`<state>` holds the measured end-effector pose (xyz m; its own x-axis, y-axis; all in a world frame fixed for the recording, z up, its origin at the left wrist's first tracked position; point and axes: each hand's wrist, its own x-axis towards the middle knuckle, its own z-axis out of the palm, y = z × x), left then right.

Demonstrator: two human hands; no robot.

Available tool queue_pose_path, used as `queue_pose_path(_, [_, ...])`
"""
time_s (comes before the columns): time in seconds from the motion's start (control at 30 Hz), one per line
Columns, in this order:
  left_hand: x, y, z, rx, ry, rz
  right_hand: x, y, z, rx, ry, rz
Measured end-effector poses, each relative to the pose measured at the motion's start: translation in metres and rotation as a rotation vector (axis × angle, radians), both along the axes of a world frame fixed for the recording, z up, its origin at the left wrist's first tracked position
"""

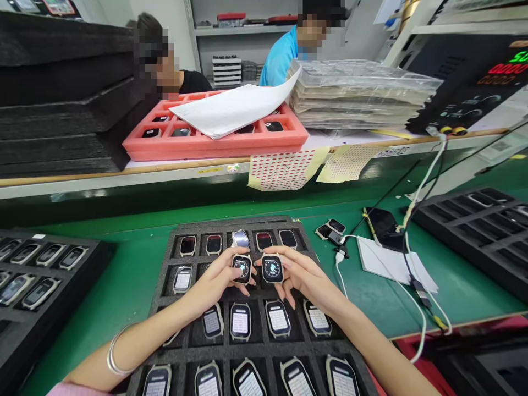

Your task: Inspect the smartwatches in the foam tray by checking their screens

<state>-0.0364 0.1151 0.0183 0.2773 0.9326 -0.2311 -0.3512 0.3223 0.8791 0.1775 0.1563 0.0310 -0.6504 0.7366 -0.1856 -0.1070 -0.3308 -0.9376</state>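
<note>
My left hand (220, 273) grips one smartwatch (242, 269) at the centre of the frame, and my right hand (300, 270) grips another smartwatch (272, 268) just beside it, both screens lit. Green tabletop (136, 275) shows left of the black foam tray (260, 352) below my hands and more widely to its right; a shelf edge (165, 180) crosses above. At right, cables (419, 291) trail over white paper (373, 263) near a dark phone (386, 228); clear plastic trays (358, 96) stand stacked higher up, and foam slabs (53, 99) fill the upper left. The compartments below my hands hold more watches (240, 322), many with pale screens. At the left edge a second black tray (94, 269) also holds watches; in the upper middle, a red foam tray (206, 148) holds some under a white sheet (243, 107).
</note>
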Motion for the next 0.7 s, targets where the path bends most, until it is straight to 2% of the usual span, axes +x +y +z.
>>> queue_pose_path(0.37, [0.0009, -0.0006, 0.002, 0.016, -0.016, -0.062, 0.0012, -0.0008, -0.0052, 0.113, -0.01, -0.03])
queue_pose_path(0.53, [0.0011, -0.0012, 0.0047, 0.133, 0.199, -0.067, 0.0008, -0.0011, -0.0026, 0.112, 0.05, 0.06])
queue_pose_path(0.7, [-0.0025, -0.0038, 0.008, 0.255, 0.44, -0.098, 0.0022, -0.0006, -0.0054, 0.102, 0.051, 0.083])
